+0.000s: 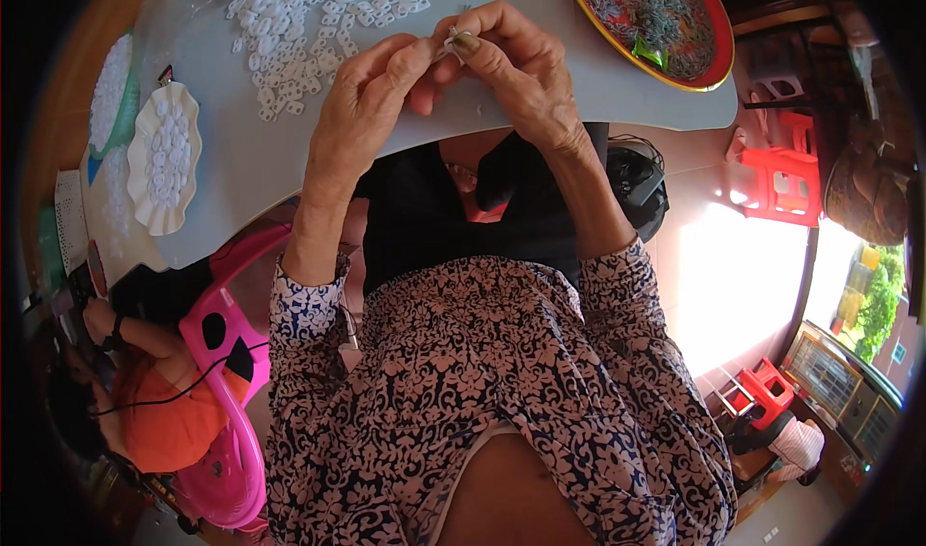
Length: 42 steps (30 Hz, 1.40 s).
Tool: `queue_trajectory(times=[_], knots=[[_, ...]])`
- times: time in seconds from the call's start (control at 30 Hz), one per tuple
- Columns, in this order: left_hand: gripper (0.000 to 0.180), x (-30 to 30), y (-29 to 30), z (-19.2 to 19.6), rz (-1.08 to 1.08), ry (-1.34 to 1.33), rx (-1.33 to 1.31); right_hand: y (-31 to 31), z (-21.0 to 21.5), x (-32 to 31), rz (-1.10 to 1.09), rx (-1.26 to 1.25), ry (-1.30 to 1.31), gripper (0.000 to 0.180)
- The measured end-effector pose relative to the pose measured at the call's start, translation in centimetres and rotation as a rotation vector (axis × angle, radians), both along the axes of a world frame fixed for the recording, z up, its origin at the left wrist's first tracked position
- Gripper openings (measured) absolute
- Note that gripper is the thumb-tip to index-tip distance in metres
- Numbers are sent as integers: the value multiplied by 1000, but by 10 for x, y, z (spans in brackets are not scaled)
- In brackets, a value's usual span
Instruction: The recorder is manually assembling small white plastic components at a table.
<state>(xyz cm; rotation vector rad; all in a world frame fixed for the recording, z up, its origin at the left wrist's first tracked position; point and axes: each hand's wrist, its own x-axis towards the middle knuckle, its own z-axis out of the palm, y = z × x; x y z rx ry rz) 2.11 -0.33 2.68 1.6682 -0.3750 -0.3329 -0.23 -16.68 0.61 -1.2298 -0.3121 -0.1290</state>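
a patterned shirt (463,353) comes first, dark blue and pale, sleeves running up toward the left hand (371,93) and right hand (526,73). farthest left, well below the hands, someone in an orange top (183,416) is beside a bright pink chair (227,459). left of the hands, on the grey table (617,102), there's a wavy-edged white dish (166,222) with white bits (171,155) in it. a loose heap (289,35) of little white plastic-looking parts spreads just beyond the left hand. that hand is curled nearly closed, pinching a small white piece (450,44) between both hands' fingertips. the right hand is bent likewise, thumb pressing the piece; i can't make out its shape. right of the hands, a gold-rimmed red tray (716,64) holds grey slivers (680,20); past it stands a red stool (781,175).
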Motion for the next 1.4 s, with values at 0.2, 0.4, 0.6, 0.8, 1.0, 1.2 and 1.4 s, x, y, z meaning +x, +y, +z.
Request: queue_trajectory(times=[0.2,0.4,0.6,0.8,1.0,1.2,1.4], knots=[[26,8,1,-9,41,132,-258,-1,-4,0,-119,-128,34,16],[25,11,-1,-3,39,60,-273,1,-3,0,-107,-210,67,18],[25,14,2,-1,-14,2,-228,1,-3,0,-112,-263,80,18],[25,15,2,3,29,-115,-97,1,-3,1,-124,-302,83,20],[23,21,7,-2,-12,-308,19,1,-1,0,-132,-298,93,21],[20,23,7,-1,-25,-381,69,0,1,0,-137,-312,95,21],[22,21,4,2,-51,-358,20,1,0,0,-135,-304,93,21]])
